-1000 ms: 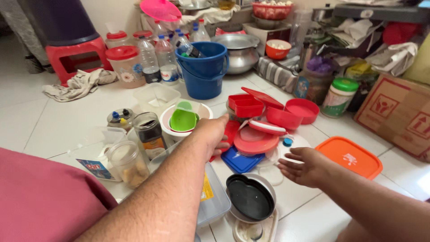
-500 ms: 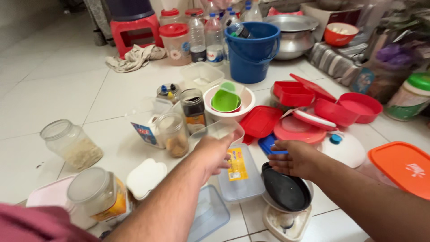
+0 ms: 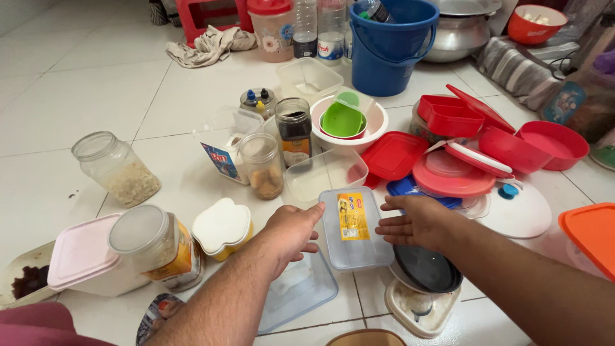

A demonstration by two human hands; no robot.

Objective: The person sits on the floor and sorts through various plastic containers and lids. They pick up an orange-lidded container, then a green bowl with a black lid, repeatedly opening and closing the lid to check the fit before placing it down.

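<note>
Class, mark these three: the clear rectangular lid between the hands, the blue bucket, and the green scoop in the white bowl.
clear rectangular lid [image 3: 356,229], head view, its flat top.
blue bucket [image 3: 384,54], head view, its outer wall.
green scoop [image 3: 343,119], head view, its hollow.

lid: lay on floor between left hand and right hand
open tub: sat just behind lid
bucket: stood far behind

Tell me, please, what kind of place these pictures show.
Probably a home kitchen or pantry floor. Plastic food containers, such as the clear rectangular plastic lid with a yellow label, lie spread over the white tiled floor, with a blue plastic bucket and a steel cooking pot behind.
</note>
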